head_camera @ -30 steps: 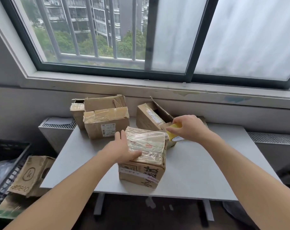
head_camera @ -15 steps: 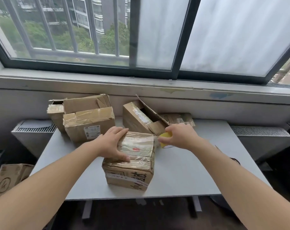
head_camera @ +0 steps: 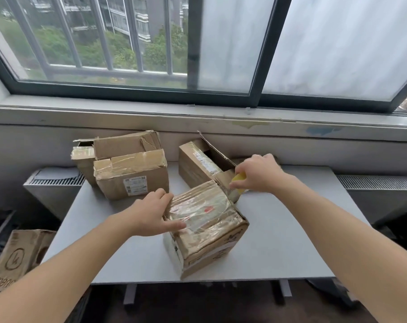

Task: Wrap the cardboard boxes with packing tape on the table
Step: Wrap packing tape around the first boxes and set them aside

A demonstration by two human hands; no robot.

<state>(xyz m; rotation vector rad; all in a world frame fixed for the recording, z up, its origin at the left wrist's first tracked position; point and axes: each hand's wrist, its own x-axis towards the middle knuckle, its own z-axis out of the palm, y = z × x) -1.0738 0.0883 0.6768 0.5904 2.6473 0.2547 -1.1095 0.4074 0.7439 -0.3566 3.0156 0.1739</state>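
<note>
A small cardboard box [head_camera: 207,227], its top covered in shiny clear tape, sits near the front of the grey table [head_camera: 279,241], turned at an angle. My left hand [head_camera: 151,214] rests on the box's left top edge, thumb lying across the taped top. My right hand [head_camera: 258,174] grips a yellow tape roll [head_camera: 238,179] at the box's far right corner, with a strip of tape running from it to the box. Most of the roll is hidden under my fingers.
Two taped boxes [head_camera: 130,173] are stacked at the table's back left. An open-flapped box [head_camera: 202,164] lies behind the one I am holding. A loose carton [head_camera: 16,257] sits on the floor at left. Radiators flank the table under the window sill.
The box under my hands has been rotated so a corner now points toward me. My right hand with the tape roll stays at its far right corner.
</note>
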